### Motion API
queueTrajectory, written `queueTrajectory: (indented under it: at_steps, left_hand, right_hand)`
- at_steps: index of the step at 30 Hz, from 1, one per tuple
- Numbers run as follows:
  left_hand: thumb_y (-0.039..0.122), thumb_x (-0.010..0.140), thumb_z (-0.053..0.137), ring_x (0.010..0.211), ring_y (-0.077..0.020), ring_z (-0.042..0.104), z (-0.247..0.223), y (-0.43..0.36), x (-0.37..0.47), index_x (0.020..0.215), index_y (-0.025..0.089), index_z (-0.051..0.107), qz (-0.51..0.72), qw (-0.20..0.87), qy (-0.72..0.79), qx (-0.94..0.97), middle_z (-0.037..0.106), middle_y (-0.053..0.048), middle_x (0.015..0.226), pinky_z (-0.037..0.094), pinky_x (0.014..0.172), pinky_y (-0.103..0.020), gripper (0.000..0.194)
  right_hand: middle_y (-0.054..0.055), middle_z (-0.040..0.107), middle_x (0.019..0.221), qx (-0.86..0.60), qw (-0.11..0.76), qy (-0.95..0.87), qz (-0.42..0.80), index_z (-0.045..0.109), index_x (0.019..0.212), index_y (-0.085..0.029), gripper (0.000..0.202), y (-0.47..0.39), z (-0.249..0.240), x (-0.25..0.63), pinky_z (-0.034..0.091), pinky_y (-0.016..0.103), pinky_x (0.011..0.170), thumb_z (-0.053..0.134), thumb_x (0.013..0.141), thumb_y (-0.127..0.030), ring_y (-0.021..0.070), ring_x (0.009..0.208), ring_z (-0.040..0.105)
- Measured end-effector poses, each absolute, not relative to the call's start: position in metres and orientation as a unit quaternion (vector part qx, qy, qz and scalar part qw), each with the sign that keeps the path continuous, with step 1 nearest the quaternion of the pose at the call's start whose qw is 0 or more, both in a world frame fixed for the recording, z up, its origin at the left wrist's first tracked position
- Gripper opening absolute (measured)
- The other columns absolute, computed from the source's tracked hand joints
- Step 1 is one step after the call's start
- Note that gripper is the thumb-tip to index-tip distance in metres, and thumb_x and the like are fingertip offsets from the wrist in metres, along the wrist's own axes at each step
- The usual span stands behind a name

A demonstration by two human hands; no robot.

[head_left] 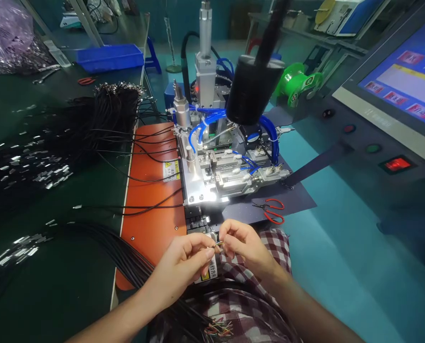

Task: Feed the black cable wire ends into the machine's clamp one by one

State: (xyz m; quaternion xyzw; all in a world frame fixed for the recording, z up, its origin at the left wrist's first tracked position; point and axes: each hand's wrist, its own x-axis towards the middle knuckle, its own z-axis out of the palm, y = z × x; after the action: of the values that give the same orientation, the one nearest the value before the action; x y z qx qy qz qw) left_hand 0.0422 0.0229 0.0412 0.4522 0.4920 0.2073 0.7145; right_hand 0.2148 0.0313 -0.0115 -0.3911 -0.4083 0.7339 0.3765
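Pinching left hand (184,262) and right hand (247,247): thin wire end (218,243), in front of machine (197,186).
Cables (162,206): several set at machine's left.
Bundle (128,255): coloured cores (219,327) exposed, nearer than machine; judged unfinished.

At the far left, a blue tray (109,58) sits on the dark table (64,88) near red-handled pliers (86,81) and a pinkish plastic bag (10,28), while a green spool (298,82) stands far right, beyond a screen (405,76) at the right.
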Motion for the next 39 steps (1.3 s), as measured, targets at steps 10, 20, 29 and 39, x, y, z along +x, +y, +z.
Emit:
queueTrajectory:
  at_steps: [10,20,29,39]
  left_hand:
    - [0.032,0.083,0.054,0.042,-0.0042,0.030,0.041,0.026,0.042,0.082,0.015,0.060,0.209,0.695,0.505,0.467,0.046,0.006,0.052,0.018,0.038,-0.016,0.018]
    - [0.031,0.079,0.056,0.035,-0.0037,0.032,0.042,0.025,0.047,0.075,0.014,0.054,0.220,0.665,0.538,0.468,0.041,0.008,0.047,0.022,0.034,-0.015,0.017]
    - [0.030,0.077,0.059,0.042,-0.0066,0.039,0.041,0.026,0.047,0.076,0.014,0.056,0.255,0.660,0.539,0.456,0.042,0.007,0.048,0.029,0.041,-0.017,0.017]
    - [0.025,0.077,0.059,0.054,-0.0079,0.036,0.047,0.031,0.053,0.070,0.013,0.059,0.262,0.636,0.536,0.490,0.046,0.004,0.058,0.029,0.049,-0.019,0.015]
  right_hand:
    - [-0.004,0.050,0.056,-0.373,0.397,-0.410,0.732,0.056,0.075,-0.017,0.019,0.031,-0.011,0.218,0.033,0.021,0.046,0.059,0.081,-0.035,0.0082,0.046,0.042]
    - [-0.004,0.048,0.057,-0.375,0.394,-0.437,0.717,0.055,0.074,-0.017,0.019,0.034,-0.007,0.218,0.033,0.020,0.045,0.063,0.078,-0.034,0.0079,0.046,0.041]
    - [-0.005,0.047,0.058,-0.401,0.390,-0.478,0.677,0.055,0.070,-0.016,0.015,0.033,-0.005,0.217,0.033,0.019,0.047,0.062,0.080,-0.024,0.0068,0.049,0.041]
    - [-0.002,0.052,0.068,-0.322,0.388,-0.490,0.711,0.067,0.079,-0.017,0.009,0.051,0.002,0.220,0.035,0.022,0.051,0.063,0.079,-0.025,0.0089,0.056,0.044]
